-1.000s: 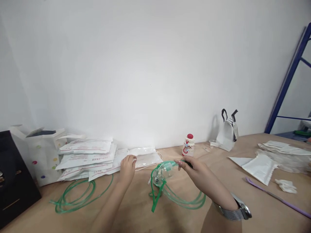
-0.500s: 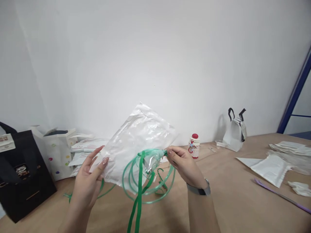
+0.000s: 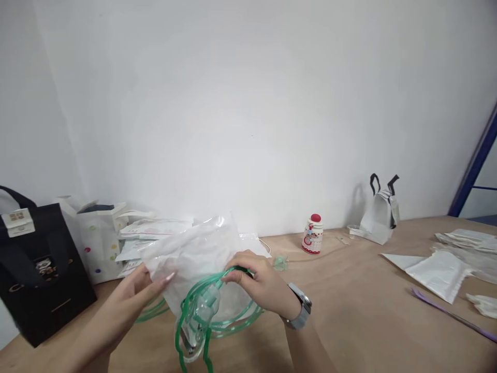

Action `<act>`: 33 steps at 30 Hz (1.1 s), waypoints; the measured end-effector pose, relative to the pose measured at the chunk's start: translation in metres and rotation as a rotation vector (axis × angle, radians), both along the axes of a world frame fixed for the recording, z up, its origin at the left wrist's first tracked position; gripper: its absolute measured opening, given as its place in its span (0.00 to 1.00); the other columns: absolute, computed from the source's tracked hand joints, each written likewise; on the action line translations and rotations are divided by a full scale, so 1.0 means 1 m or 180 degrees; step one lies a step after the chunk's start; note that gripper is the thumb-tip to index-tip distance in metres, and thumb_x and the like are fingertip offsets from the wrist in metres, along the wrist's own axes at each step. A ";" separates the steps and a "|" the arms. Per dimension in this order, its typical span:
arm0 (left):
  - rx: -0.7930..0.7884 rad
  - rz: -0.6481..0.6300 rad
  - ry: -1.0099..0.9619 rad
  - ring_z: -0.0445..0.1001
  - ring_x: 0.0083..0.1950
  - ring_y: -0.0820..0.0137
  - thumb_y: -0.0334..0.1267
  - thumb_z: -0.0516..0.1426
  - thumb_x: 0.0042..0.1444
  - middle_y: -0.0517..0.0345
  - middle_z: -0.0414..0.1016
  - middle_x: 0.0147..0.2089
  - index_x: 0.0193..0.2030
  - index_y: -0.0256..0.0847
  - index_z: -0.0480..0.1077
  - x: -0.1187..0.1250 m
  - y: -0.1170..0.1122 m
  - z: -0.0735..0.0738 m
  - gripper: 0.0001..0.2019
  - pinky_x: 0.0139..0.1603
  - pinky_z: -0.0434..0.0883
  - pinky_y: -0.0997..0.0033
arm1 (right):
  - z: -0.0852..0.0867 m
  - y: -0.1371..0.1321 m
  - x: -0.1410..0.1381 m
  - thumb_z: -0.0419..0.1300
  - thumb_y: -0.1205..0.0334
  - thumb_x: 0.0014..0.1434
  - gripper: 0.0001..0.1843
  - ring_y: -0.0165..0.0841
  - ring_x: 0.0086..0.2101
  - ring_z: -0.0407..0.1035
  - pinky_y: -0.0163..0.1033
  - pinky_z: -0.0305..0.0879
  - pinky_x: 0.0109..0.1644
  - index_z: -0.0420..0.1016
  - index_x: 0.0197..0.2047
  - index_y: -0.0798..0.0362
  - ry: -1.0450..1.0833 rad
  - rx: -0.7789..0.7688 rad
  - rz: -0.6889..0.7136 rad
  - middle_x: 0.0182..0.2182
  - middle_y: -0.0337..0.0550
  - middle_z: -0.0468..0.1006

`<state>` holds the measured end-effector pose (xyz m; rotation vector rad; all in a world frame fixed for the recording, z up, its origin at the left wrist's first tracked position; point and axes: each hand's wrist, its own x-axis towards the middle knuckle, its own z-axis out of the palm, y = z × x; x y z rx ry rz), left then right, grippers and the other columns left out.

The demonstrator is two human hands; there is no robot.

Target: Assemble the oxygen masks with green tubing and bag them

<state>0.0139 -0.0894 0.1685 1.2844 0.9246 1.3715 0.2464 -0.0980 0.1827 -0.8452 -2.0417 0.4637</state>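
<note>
My left hand (image 3: 145, 284) grips the edge of a clear plastic pouch (image 3: 196, 254), held just above the table. My right hand (image 3: 258, 282), with a watch on its wrist, is closed on the green tubing (image 3: 233, 321) of a clear oxygen mask (image 3: 200, 316). The mask hangs below the pouch's lower edge, its green strap dangling toward me. Part of the tubing coil lies behind or within the pouch; I cannot tell which.
A stack of sealed white packets (image 3: 149, 235) lies behind the pouch, beside a dotted white bag (image 3: 95, 238) and a black bag (image 3: 33, 269). A small red-capped bottle (image 3: 312, 234) and white bag (image 3: 378, 210) stand by the wall. Empty wrappers (image 3: 435, 269) and a purple strip (image 3: 446, 311) lie right.
Both hands have come down and closer together. The pouch has dropped from upright in the air to low over the table, and the mask and tubing now hang at its lower edge.
</note>
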 end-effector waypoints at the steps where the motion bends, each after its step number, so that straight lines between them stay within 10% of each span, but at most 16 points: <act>1: 0.0024 0.0050 -0.0104 0.71 0.46 0.61 0.38 0.64 0.38 0.54 0.76 0.41 0.37 0.42 0.72 0.001 -0.001 0.001 0.16 0.45 0.70 0.68 | -0.001 0.000 -0.002 0.54 0.65 0.56 0.07 0.30 0.33 0.65 0.35 0.59 0.42 0.73 0.29 0.52 -0.0089 0.0021 -0.0012 0.28 0.39 0.74; 16: -0.0207 0.0622 0.0178 0.75 0.30 0.64 0.37 0.66 0.34 0.55 0.78 0.28 0.27 0.34 0.74 0.023 0.013 -0.007 0.12 0.26 0.71 0.73 | 0.011 -0.009 0.052 0.54 0.50 0.52 0.14 0.27 0.19 0.54 0.33 0.50 0.20 0.70 0.30 0.53 0.1546 -0.0175 -0.1201 0.16 0.35 0.59; 24: 0.0382 0.2128 -0.2229 0.70 0.49 0.67 0.35 0.62 0.44 0.56 0.73 0.47 0.46 0.42 0.67 0.025 0.024 -0.011 0.19 0.48 0.70 0.69 | 0.012 -0.009 0.048 0.58 0.46 0.47 0.18 0.25 0.17 0.46 0.32 0.42 0.18 0.68 0.23 0.53 0.2088 -0.0853 -0.0414 0.15 0.32 0.52; 29: 0.0180 0.1783 -0.2153 0.68 0.52 0.63 0.38 0.59 0.48 0.56 0.71 0.50 0.47 0.45 0.66 0.040 0.020 -0.019 0.18 0.48 0.71 0.64 | 0.003 -0.001 0.012 0.56 0.48 0.50 0.17 0.24 0.17 0.49 0.32 0.47 0.19 0.70 0.26 0.55 0.1653 -0.1114 0.0004 0.14 0.32 0.55; 33: 0.0353 0.1390 -0.1544 0.66 0.53 0.59 0.38 0.60 0.46 0.50 0.67 0.52 0.51 0.44 0.61 0.045 0.026 -0.023 0.23 0.50 0.68 0.59 | 0.000 0.003 0.002 0.53 0.53 0.55 0.13 0.28 0.23 0.58 0.33 0.54 0.25 0.69 0.27 0.53 0.1356 -0.0363 -0.0562 0.20 0.37 0.64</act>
